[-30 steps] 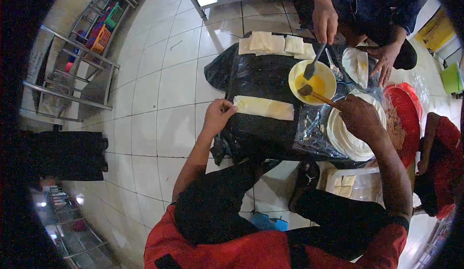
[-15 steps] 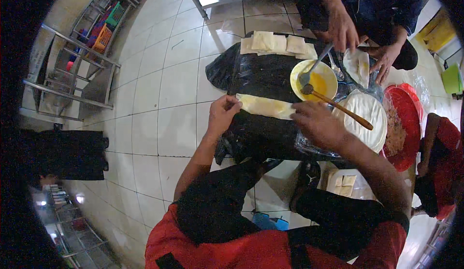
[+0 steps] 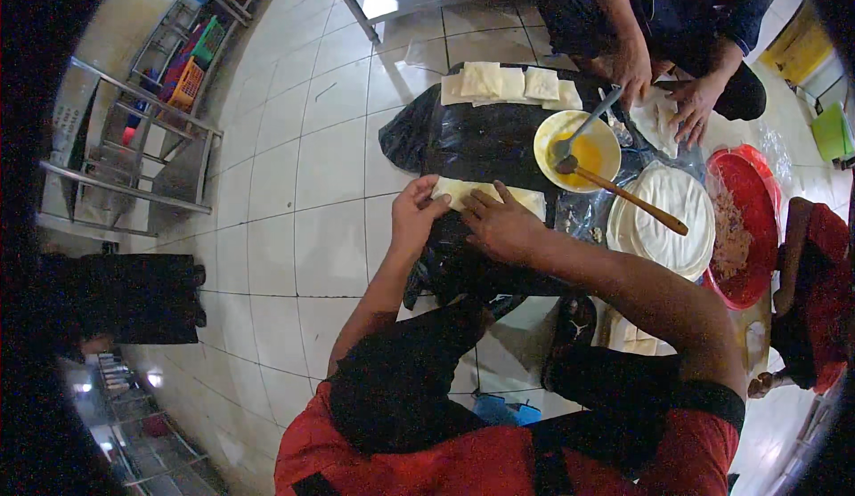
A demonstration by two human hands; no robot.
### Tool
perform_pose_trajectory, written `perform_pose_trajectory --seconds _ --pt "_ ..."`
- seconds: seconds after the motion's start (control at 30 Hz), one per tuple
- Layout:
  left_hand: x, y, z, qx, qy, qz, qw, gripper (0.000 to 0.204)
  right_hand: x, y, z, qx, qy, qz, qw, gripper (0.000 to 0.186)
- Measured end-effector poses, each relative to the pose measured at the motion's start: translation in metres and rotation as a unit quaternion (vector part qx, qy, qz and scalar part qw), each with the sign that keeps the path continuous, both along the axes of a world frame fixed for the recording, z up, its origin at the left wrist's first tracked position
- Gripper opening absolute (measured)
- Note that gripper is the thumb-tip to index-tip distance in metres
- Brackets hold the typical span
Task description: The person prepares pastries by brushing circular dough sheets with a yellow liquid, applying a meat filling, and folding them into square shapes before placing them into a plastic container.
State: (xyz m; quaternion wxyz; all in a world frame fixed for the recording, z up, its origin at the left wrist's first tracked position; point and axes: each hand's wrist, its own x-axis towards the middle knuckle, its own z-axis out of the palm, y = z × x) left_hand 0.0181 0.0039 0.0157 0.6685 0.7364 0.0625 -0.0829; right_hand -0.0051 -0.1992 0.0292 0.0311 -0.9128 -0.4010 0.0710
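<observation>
Your right hand (image 3: 500, 226) has moved left from the far end of the pale dough strip (image 3: 529, 200) since half a second ago, and now lies over its middle, with the fingers somewhat spread on it. Your left hand (image 3: 419, 214) stays at the strip's left end, thumb and fingers pinching it. The strip lies flat near the middle of a low work surface (image 3: 481, 144) covered in wrinkled, shiny black plastic. Beyond it, along the far edge, you have folded dough squares (image 3: 509, 83); to the right stands a cream bowl (image 3: 542, 159) of yellow liquid, with a grey-headed tool (image 3: 591, 118) and a wooden-handled brush (image 3: 634, 201) resting in it. The brush handle reaches over a stack of round white sheets (image 3: 657, 229), just beside a red basin (image 3: 760, 260) of filling. A co-worker's hands (image 3: 696, 109) rest at another sheet opposite you. Pale tiles (image 3: 329, 247) cover the floor, and a metal rack (image 3: 134, 189) with coloured baskets (image 3: 185, 85) stands well apart at left
</observation>
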Motion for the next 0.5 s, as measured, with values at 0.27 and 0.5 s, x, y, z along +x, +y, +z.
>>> perform_pose_trajectory --seconds 0.27,0.5 --pt "0.003 -0.003 -0.015 -0.013 -0.052 -0.022 0.998 0.041 -0.002 0.001 -0.025 0.048 -0.076 0.002 0.996 0.048" --pt "0.01 -0.007 -0.032 0.063 -0.16 -0.022 0.985 0.043 -0.007 -0.003 -0.011 0.041 -0.068 0.011 0.997 0.045"
